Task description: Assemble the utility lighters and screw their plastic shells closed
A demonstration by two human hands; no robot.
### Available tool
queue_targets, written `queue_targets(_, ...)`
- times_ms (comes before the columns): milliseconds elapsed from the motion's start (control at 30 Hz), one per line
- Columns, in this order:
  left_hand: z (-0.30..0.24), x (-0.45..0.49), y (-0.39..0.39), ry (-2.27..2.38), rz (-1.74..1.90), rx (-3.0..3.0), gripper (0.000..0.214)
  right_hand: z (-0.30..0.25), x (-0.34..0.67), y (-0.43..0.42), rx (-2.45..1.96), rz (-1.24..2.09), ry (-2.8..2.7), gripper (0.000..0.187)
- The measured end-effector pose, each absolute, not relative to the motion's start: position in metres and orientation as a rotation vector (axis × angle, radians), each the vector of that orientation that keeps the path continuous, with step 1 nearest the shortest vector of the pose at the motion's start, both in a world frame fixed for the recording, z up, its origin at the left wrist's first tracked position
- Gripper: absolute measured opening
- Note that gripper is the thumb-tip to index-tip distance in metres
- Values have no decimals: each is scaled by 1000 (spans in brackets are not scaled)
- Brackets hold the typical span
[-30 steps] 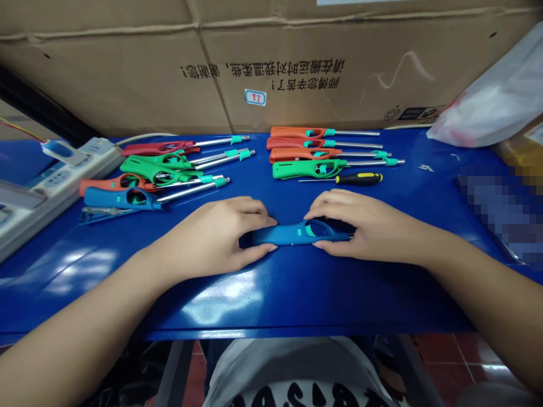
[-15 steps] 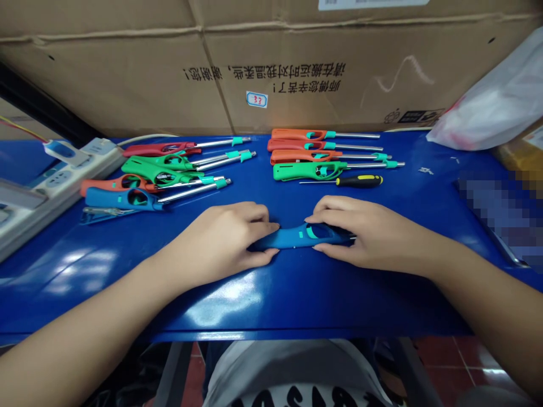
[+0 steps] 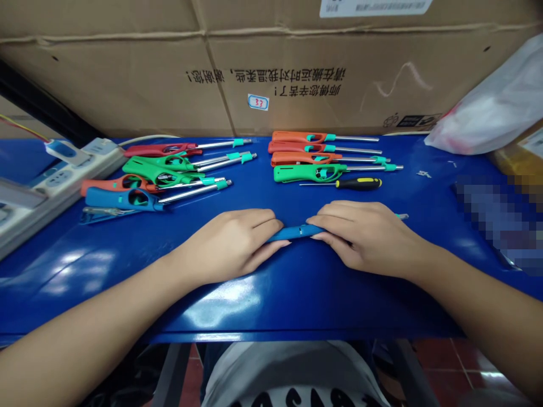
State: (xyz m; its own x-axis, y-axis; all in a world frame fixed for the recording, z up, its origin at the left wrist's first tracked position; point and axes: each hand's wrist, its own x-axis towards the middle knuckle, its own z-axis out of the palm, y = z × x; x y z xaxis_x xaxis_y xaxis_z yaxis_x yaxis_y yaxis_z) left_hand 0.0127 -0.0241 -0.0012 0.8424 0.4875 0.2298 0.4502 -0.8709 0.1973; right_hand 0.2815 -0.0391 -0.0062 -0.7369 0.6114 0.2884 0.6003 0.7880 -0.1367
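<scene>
Blue lighter [image 3: 292, 233] at center of frame, roughly horizontal, narrow edge facing up. Both hands on it. Left hand [image 3: 237, 240]: grip closed on its left end, thumb below, fingers above. Right hand [image 3: 360, 234]: grip closed round its right part, covering most of it; a metal tip [image 3: 403, 216] pokes out past the knuckles, right of center. Can't tell if the lighter touches the bench [image 3: 297, 305] or is slightly raised.

Just above the right hand: black-and-yellow screwdriver [image 3: 360, 183], shaft to the left. Above that, upper center-right, a stack of rows: green lighter [image 3: 288, 173], then orange, red and orange lighters, metal tubes to the right. Small pale bits [image 3: 423, 174] right of the row.

Upper left: second group, tubes also pointing right: red lighter [image 3: 148, 150] at top, green ones [image 3: 146, 164], orange lighter [image 3: 99, 186], another blue lighter [image 3: 114, 198] lowest. White power strip [image 3: 72, 178] at left edge. Cardboard box [image 3: 148, 85] across top, upside-down print. White plastic bag [image 3: 487, 107] upper right. Pixelated item [image 3: 500, 220] at right edge, unreadable.
</scene>
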Motion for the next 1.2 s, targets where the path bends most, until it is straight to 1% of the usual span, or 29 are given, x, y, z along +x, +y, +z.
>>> queue_targets(100, -2, 13, -25, 748, 422, 2879, 34, -7, 281, -39, -937, 34, -2630, 27)
queue_targets(233, 3, 7, -20, 795, 448, 2873, 31, -1, 288, -32, -976, 153, -2575, 25)
queue_targets(467, 12, 1, -13, 818, 467, 2864, 29, 8, 299, -27, -1079, 206, -2584, 17)
queue_targets(567, 11, 4, -14, 855, 519, 2717, 27, 7, 300, -25, -1114, 266, -2580, 15)
queue_targets(633, 9, 8, -14, 940, 623, 2485, 26, 6, 301, -22, -1128, 322, -2538, 15)
queue_targets(700, 6, 11, -14, 1030, 723, 2154, 29, 5, 302, -19, -1145, 353, -2502, 18)
queue_targets(800, 1, 17, -12, 1074, 772, 1633, 38, 3, 300, -19, -1172, 345, -2507, 27)
queue_targets(933, -3, 22, -13, 1078, 737, 1166, 34, -2, 292, -25, -1104, 298, -2602, 51)
queue_targets(967, -3, 23, -14, 1068, 716, 1108, 32, -3, 290, -26, -1075, 286, -2623, 53)
queue_targets(1067, -2, 25, -18, 1014, 691, 1103, 35, -6, 288, -28, -1010, 281, -2642, 47)
queue_targets(1200, -1, 25, -23, 929, 853, 1449, 30, -6, 289, -27, -986, 306, -2567, 44)
